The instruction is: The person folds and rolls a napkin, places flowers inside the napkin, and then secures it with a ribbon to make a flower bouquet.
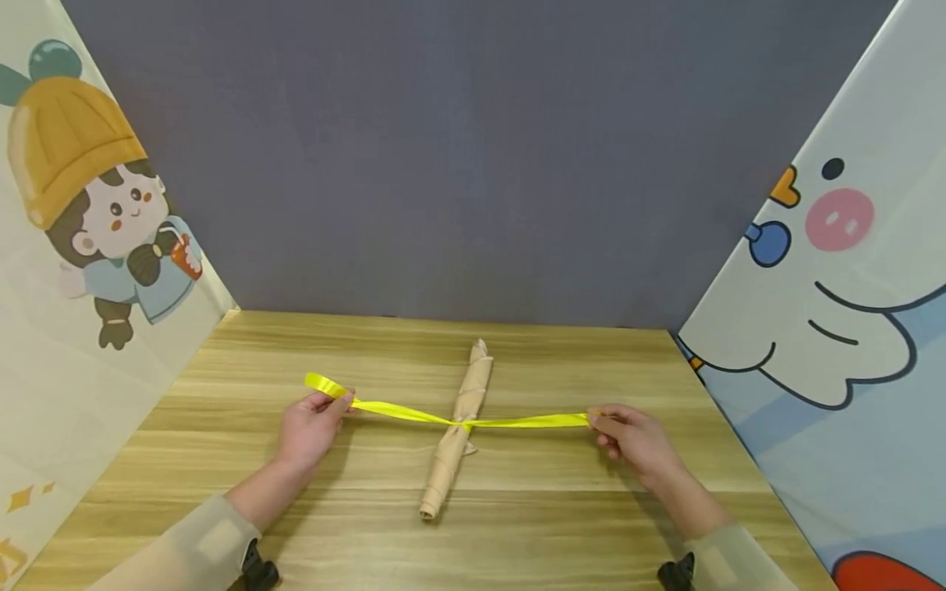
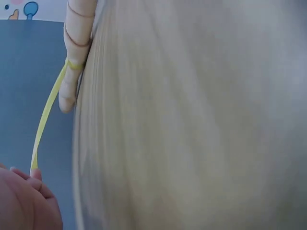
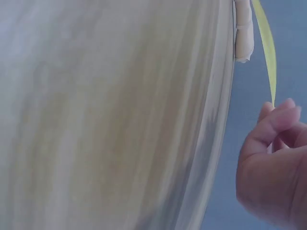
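A roll of brown paper (image 1: 446, 462) lies slantwise on the wooden table, its surface wrapped in overlapping turns. Around its middle runs a yellow ribbon (image 1: 532, 421), crossed or knotted on top; which of these I cannot tell. My left hand (image 1: 309, 428) pinches one ribbon end between thumb and fingers, and a short tail sticks out past them. Off to the right, my right hand (image 1: 639, 443) pinches the other end. Both ribbon halves stretch nearly straight out from the roll. The left wrist view also shows the paper roll (image 2: 79, 28) with the ribbon (image 2: 48, 108) leading to the fingers.
The wooden table (image 1: 355, 533) ends at a dark grey panel (image 1: 458, 164) behind. Cartoon-printed panels stand at the left (image 1: 44, 345) and right (image 1: 872, 460). A black strap device (image 1: 259, 566) sits on the left wrist.
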A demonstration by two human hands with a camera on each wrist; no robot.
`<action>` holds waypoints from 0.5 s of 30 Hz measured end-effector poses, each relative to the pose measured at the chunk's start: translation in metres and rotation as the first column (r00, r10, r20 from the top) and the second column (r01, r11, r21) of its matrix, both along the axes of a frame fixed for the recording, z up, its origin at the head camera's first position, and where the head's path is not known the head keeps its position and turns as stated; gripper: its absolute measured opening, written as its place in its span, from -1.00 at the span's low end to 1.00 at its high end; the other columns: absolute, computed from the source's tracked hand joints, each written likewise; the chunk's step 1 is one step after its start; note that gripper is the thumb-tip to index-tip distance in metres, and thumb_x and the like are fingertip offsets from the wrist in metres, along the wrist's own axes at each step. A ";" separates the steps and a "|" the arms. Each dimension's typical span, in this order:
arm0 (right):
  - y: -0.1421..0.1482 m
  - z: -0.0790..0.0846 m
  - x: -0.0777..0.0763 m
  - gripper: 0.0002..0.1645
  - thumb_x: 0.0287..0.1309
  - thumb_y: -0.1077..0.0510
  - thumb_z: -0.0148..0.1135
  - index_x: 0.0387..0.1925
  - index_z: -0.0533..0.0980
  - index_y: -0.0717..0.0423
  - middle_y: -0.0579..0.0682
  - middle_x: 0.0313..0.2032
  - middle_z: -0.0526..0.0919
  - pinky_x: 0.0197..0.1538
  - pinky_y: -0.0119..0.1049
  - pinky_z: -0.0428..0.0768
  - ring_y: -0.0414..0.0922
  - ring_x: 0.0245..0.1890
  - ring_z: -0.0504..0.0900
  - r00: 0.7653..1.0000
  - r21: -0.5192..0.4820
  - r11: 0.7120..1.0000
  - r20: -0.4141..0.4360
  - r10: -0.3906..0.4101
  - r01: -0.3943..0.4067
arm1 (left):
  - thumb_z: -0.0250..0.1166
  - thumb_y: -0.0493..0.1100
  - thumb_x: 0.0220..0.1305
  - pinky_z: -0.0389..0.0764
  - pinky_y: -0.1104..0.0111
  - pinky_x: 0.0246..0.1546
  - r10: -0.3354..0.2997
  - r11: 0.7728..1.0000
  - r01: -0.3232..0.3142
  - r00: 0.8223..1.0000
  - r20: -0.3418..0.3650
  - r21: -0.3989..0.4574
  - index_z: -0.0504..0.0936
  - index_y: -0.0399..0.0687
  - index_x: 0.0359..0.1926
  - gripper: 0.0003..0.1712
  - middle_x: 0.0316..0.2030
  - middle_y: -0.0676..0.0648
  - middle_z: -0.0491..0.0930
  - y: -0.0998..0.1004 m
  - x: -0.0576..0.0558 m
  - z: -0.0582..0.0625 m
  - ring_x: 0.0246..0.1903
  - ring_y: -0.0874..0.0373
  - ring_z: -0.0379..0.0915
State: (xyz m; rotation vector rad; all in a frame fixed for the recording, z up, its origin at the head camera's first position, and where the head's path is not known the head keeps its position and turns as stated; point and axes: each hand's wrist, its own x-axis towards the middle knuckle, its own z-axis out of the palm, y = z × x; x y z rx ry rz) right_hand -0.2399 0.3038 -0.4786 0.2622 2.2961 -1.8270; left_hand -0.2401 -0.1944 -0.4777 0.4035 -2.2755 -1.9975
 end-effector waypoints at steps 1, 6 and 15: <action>0.000 0.000 0.000 -0.46 0.62 0.06 0.28 0.39 0.54 0.32 -0.07 -0.17 0.71 -0.35 -0.37 0.59 -0.25 -0.38 0.57 1.000 -0.001 1.000 -0.005 0.011 -0.011 | 0.35 -0.14 0.60 0.38 0.49 -0.49 -0.009 1.000 0.009 1.000 0.002 0.005 0.68 -0.46 0.26 -0.54 -0.38 0.12 0.76 -0.001 0.000 0.001 -0.50 0.31 0.35; 0.002 0.001 -0.004 -0.52 0.61 0.05 0.30 0.34 0.59 0.26 -0.10 -0.16 0.75 -0.37 -0.36 0.56 -0.25 -0.39 0.58 1.000 -0.025 0.999 -0.012 0.023 -0.024 | 0.37 -0.12 0.59 0.35 0.48 -0.54 -0.028 1.000 0.028 0.999 0.016 0.006 0.68 -0.44 0.28 -0.52 -0.41 0.12 0.78 -0.003 -0.001 0.007 -0.55 0.31 0.35; 0.005 0.003 -0.006 -0.54 0.60 0.03 0.32 0.29 0.63 0.26 -0.16 -0.18 0.80 -0.38 -0.38 0.54 -0.29 -0.41 0.55 1.000 -0.038 0.999 -0.020 -0.002 0.002 | 0.33 -0.09 0.63 0.31 0.50 -0.53 -0.039 0.999 0.038 0.995 0.092 0.010 0.70 -0.38 0.26 -0.56 -0.31 0.17 0.81 -0.007 0.001 0.006 -0.53 0.34 0.30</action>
